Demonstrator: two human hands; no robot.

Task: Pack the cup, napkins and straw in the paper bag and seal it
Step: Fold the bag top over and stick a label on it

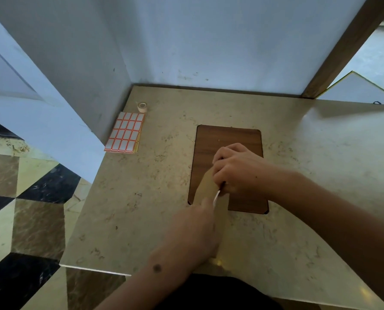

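Dim, cool indoor light, soft focus.
Wide-angle bending warps the edges; faint glare on the table [218, 262] near edge, hands slightly blurred, shadows soft.

One paper bag [206, 191], one tape roll [142, 106], two hands [235, 168].

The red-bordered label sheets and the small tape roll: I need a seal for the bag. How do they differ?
The stack of red-bordered white label sheets lies flat and rectangular; the small pale tape roll is round, much smaller, nearer the wall. Both sit untouched on the beige marble tabletop, left of both hands.
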